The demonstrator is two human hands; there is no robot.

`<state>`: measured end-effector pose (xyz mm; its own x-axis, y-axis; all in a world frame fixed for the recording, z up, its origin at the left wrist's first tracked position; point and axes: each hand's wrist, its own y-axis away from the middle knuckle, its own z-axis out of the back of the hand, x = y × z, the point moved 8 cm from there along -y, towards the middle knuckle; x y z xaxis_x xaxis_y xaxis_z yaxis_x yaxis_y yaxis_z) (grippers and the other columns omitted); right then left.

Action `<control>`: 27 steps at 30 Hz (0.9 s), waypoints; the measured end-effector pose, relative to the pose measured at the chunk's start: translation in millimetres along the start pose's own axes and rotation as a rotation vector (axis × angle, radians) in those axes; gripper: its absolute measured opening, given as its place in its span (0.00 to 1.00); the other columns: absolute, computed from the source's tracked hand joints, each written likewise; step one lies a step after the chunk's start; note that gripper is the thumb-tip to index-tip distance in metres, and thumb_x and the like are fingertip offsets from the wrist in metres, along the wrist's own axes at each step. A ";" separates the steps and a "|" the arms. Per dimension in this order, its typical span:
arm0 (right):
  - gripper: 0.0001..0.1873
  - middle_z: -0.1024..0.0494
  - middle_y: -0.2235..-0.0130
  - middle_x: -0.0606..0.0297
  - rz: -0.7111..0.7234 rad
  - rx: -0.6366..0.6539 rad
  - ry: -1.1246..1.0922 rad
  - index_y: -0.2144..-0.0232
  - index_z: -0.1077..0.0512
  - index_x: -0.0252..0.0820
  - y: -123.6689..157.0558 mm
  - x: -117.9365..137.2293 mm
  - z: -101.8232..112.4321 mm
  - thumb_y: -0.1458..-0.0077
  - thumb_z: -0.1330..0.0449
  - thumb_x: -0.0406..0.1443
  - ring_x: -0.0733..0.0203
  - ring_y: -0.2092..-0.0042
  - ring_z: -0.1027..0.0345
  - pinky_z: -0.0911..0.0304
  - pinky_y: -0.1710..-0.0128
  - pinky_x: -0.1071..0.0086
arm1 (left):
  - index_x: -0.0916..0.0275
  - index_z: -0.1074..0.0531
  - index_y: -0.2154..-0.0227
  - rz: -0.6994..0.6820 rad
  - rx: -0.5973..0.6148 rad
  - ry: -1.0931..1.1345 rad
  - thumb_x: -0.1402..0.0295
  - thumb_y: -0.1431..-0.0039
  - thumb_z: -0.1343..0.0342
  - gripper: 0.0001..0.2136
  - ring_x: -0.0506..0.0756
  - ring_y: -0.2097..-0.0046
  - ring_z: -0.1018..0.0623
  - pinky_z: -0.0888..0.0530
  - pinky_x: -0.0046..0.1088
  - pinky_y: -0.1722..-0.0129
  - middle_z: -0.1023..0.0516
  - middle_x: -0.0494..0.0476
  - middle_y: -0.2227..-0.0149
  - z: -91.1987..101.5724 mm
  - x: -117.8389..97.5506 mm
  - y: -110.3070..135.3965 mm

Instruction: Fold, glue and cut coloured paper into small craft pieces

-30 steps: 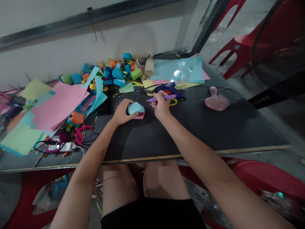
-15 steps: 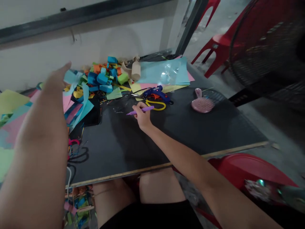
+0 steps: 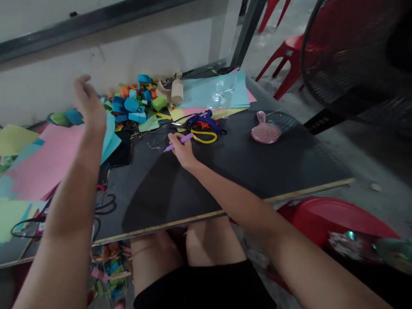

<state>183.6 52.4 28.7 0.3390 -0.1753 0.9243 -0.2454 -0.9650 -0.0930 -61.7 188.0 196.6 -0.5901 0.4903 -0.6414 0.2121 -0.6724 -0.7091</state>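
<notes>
My right hand [image 3: 181, 148] rests on the dark table [image 3: 225, 171] and grips a purple pen [image 3: 178, 141] that points left. Just beyond it lie a blue glue gun [image 3: 204, 119] and yellow-handled scissors [image 3: 206, 136]. My left hand [image 3: 88, 103] is raised in the air over the left side of the table, fingers loosely apart, with nothing in it. It hangs above pink paper sheets [image 3: 48, 154] and near a heap of folded coloured paper pieces [image 3: 135, 105] by the wall.
A pink hairbrush [image 3: 264, 131] lies to the right on the table. Light blue sheets under clear plastic [image 3: 219, 90] lie at the back. A black fan [image 3: 360, 56] and red chairs [image 3: 286, 56] stand to the right. Cables [image 3: 28, 223] lie at the left front edge.
My left hand left the light blue folded piece and rose over the left side of the table; that piece is out of sight. The right hand keeps the pen. The view swung right.
</notes>
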 end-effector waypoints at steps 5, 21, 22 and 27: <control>0.28 0.48 0.86 0.78 -0.049 0.046 -0.119 0.83 0.43 0.45 -2.8 -0.1 -3.8 0.50 0.39 0.56 0.73 0.85 0.56 0.58 0.84 0.72 | 0.60 0.35 0.51 0.055 0.342 0.165 0.39 0.39 0.54 0.28 0.46 0.79 0.32 0.31 0.27 0.75 0.22 0.52 0.65 -14.2 -34.0 142.1; 0.21 0.39 0.86 0.75 -0.152 0.140 -0.131 0.80 0.42 0.45 2.3 -5.7 -4.7 0.52 0.40 0.51 0.70 0.84 0.46 0.58 0.85 0.74 | 0.60 0.22 0.60 -0.045 0.668 0.038 0.61 0.38 0.44 0.11 0.53 0.64 0.22 0.27 0.29 0.61 0.18 0.55 0.63 -37.6 -35.3 216.4; 0.21 0.39 0.86 0.75 -0.149 0.130 -0.137 0.80 0.42 0.45 1.3 -5.6 -3.2 0.52 0.40 0.51 0.71 0.84 0.46 0.58 0.85 0.74 | 0.60 0.22 0.60 -0.053 0.660 0.045 0.61 0.37 0.44 0.11 0.53 0.64 0.22 0.27 0.29 0.61 0.18 0.55 0.62 -37.6 -35.5 216.4; 0.24 0.41 0.85 0.76 -0.185 0.063 -0.157 0.80 0.45 0.46 -3.6 -7.6 5.1 0.49 0.42 0.54 0.71 0.84 0.47 0.57 0.84 0.73 | 0.59 0.22 0.59 -0.100 0.663 0.026 0.61 0.37 0.43 0.10 0.54 0.61 0.22 0.26 0.30 0.61 0.18 0.57 0.60 -38.7 -37.9 218.6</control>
<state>186.6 56.2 20.1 0.5114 -0.0185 0.8592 -0.1111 -0.9928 0.0448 37.2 43.8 54.5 -0.5616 0.5754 -0.5946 -0.3708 -0.8174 -0.4408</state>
